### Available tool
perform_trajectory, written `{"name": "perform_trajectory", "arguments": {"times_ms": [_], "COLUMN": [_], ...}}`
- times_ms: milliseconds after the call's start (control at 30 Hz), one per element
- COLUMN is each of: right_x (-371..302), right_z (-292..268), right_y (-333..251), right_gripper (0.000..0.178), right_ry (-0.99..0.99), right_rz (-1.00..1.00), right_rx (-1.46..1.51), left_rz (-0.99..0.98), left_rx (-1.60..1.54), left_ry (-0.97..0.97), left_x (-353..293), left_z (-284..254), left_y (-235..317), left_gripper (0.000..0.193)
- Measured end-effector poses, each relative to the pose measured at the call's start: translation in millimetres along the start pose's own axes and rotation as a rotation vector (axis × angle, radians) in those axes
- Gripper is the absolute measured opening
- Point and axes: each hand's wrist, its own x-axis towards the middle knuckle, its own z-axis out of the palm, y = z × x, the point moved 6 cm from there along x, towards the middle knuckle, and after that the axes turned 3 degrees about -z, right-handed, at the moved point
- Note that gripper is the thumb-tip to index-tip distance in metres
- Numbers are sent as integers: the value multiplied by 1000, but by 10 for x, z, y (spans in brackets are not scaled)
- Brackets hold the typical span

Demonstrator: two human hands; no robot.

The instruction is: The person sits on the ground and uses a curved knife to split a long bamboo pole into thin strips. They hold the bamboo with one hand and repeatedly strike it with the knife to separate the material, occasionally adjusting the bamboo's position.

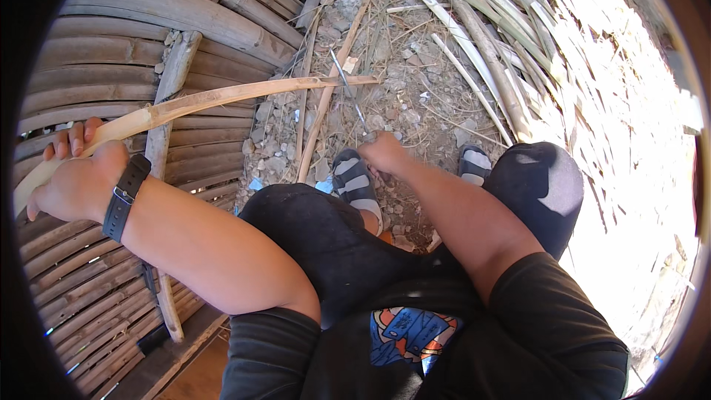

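Observation:
My left hand [78, 174], with a dark watch strap on its wrist, is wrapped round a long split bamboo strip [200, 101]. The strip curves from the left edge towards the middle, and its far end lies just past the blade. In the middle, low over the ground, my right hand [385, 154] is closed round the handle of a knife [351, 92]. The handle is hidden in my fist; the long thin blade points up and away, seen nearly edge-on. Blade and bamboo cross near the strip's far end; I cannot tell whether they touch.
A slatted bamboo wall [111, 52] stands close on the left. Another bamboo strip [337, 78] lies on the stony ground [422, 115] beneath the blade. Many split strips [481, 30] are heaped at the far right in bright sun. My sandalled foot [354, 181] is close to the right hand.

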Motion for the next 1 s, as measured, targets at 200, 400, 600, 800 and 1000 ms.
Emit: {"name": "perform_trajectory", "arguments": {"times_ms": [200, 400, 600, 800, 1000], "right_x": [-181, -477, 110, -416, -760], "right_z": [149, 422, -71, 227, 174], "right_y": [-257, -826, 296, -647, -1294], "right_gripper": [54, 57, 26, 39, 42], "right_ry": [-96, -83, 31, -32, 220], "right_rz": [-149, -779, 113, -202, -692], "right_rx": [210, -71, 183, 301, 62], "left_rz": [26, -9, 50, -23, -41], "left_rx": [12, -47, -12, -154, -204], "left_ry": [-40, -128, -66, -251, -353], "left_x": [33, 121, -75, 82, -35], "left_z": [31, 35, 108, 191, 130], "left_y": [21, -13, 70, 34, 218], "left_gripper": [74, 74, 69, 23, 22]}}
